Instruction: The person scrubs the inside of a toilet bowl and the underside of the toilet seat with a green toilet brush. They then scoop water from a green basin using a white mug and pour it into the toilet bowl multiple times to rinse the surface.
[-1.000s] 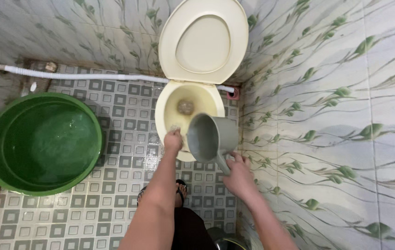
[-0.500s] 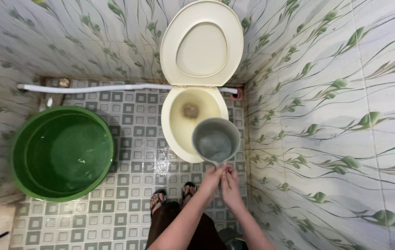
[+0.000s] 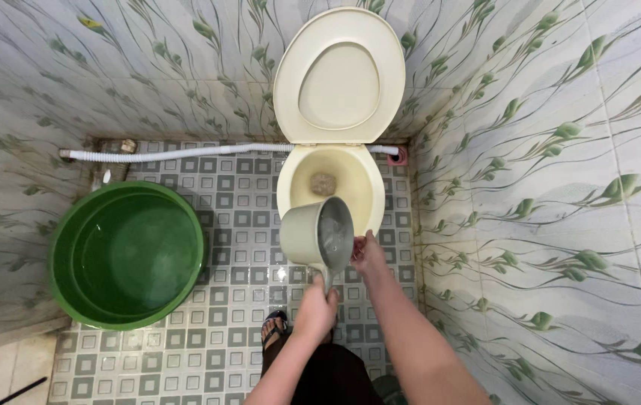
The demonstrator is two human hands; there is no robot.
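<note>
Grey plastic fills the person's left hand (image 3: 315,309): its fingers are wrapped tight round the handle of a water dipper (image 3: 317,234), which is tipped over on its side with the open mouth turned to the right. Water shows inside the dipper, close to the lip. It hangs over the front rim of the toilet bowl (image 3: 362,196), above the floor and touching nothing but the hands.

Just beside the dipper's mouth is the right hand (image 3: 369,253), fingers loosely curled and held up against the lower rim; whether it actually grips the rim or only rests near it, I cannot tell from here.

The cream toilet bowl sits in the corner with a brownish patch at the bottom of its basin, and its seat and lid (image 3: 339,75) stand raised against the leaf-patterned wall tiles (image 3: 546,150). A white corrugated hose (image 3: 185,152) runs along the foot of the back wall, from the left side to behind the bowl.

Well to the left, on the grey and white square-patterned floor tiles (image 3: 238,217), stands a large green basin (image 3: 127,253) holding water. One sandalled foot (image 3: 274,327) shows just beneath the left hand.
</note>
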